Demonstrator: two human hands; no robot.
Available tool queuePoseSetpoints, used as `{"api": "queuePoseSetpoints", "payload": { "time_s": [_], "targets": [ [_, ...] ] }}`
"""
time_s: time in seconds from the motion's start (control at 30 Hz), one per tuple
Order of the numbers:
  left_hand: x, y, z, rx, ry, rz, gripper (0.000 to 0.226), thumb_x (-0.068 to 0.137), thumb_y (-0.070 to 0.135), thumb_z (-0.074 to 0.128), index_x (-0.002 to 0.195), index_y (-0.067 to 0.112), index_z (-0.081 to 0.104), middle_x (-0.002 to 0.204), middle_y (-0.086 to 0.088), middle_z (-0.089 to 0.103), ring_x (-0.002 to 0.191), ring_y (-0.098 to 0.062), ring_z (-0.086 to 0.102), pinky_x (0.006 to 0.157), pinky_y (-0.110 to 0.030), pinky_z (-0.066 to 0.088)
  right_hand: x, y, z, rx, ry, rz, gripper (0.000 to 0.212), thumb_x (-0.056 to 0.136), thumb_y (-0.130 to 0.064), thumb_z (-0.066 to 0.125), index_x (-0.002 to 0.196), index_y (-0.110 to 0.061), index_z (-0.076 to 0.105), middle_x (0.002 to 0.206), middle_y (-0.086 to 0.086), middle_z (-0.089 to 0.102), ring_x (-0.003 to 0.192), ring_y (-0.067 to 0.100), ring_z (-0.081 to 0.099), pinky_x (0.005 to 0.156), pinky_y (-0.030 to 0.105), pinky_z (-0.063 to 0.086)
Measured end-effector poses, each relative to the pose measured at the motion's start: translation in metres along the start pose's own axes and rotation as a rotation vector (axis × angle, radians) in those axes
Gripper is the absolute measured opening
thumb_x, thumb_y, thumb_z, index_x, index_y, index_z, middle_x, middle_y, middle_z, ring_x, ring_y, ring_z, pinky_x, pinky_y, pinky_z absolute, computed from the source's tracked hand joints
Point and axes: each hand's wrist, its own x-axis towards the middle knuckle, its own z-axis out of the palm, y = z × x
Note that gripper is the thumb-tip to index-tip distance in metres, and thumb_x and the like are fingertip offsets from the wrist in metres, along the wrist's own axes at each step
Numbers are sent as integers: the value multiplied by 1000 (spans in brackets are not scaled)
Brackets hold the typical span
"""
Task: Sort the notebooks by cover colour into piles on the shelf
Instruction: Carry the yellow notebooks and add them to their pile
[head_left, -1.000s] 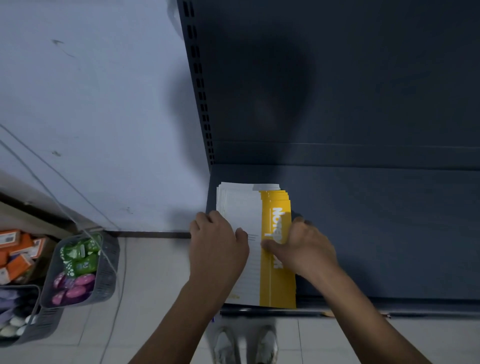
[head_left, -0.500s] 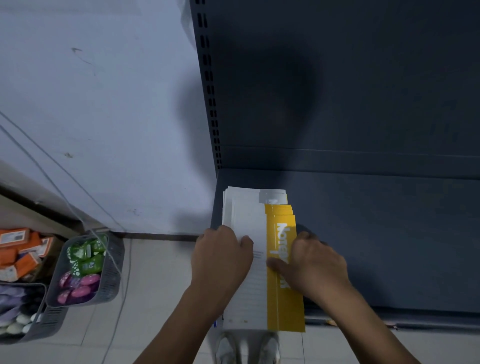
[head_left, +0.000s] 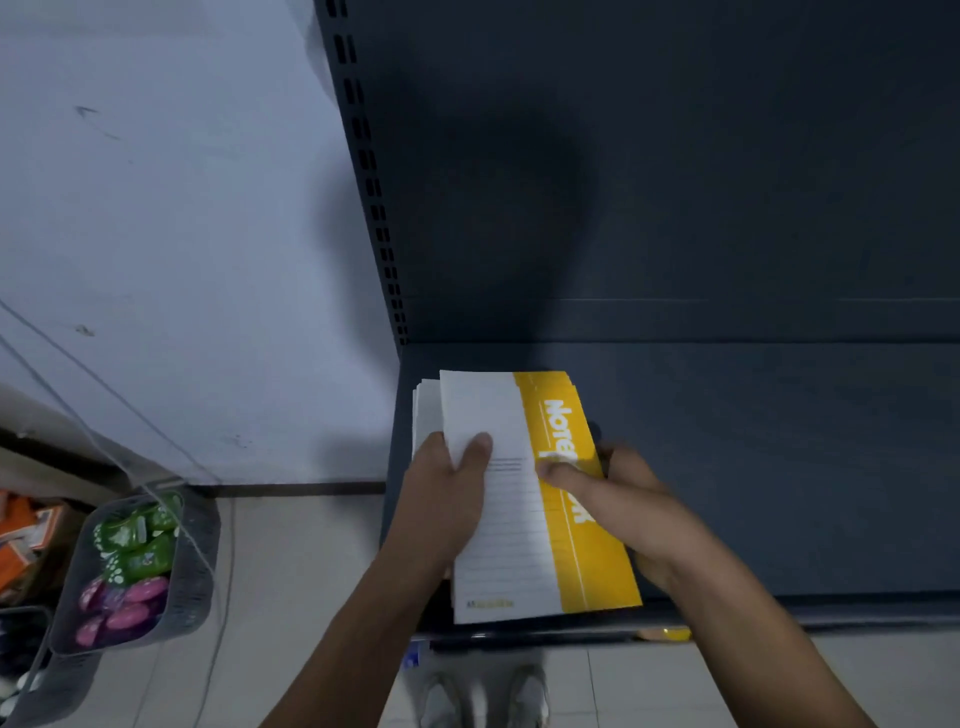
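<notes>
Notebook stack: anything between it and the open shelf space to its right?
Nothing visible. Both hands, left hand and right hand, already grip the yellow-and-white notebook stack, and the dark shelf to its right is bare.

Single head-worn wide-angle view, looking forward and steeply down. Close to the hands (head_left: 524, 499), which reach in from the near edge. Faces the dark shelf (head_left: 753, 467) filling centre and right, far back panel above. Pale wall (head_left: 156, 234) left, floor (head_left: 291, 571) and basket (head_left: 192, 571) near left.
</notes>
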Motion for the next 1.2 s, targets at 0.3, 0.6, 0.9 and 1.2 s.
{"api": "queuePoseSetpoints", "payload": {
  "time_s": [0.3,0.6,0.9,1.2],
  "targets": [
    [-15,37,37,319,-157,225,40,102,51,41,120,15,49,102,-2,67,85,-19,68,75,-38,57,-42,9,-40,360,175,-19,19,91,-16,77,108,-13,69,96,2,81,86,22,79,75,41,62],
    [-62,88,93,497,-283,508,34,103,47,39,120,20,52,95,8,60,74,-4,54,53,-23,35,-93,35,-108,459,504,-68,18,89,-17,80,99,-15,65,87,0,80,73,15,76,56,27,57],
    [-124,124,224,603,-425,750,28,99,47,46,109,23,58,100,8,67,79,-6,57,57,-21,38,-137,119,-224,535,699,-45,21,91,-28,77,104,-21,62,96,-6,76,86,17,73,71,36,58],
    [-204,155,383,617,-562,842,30,97,48,50,112,24,62,105,8,69,95,-16,64,83,-38,55,-180,212,-358,596,825,-34,17,92,-26,77,90,-27,59,92,-11,73,86,13,72,78,36,58]
  ]
}}
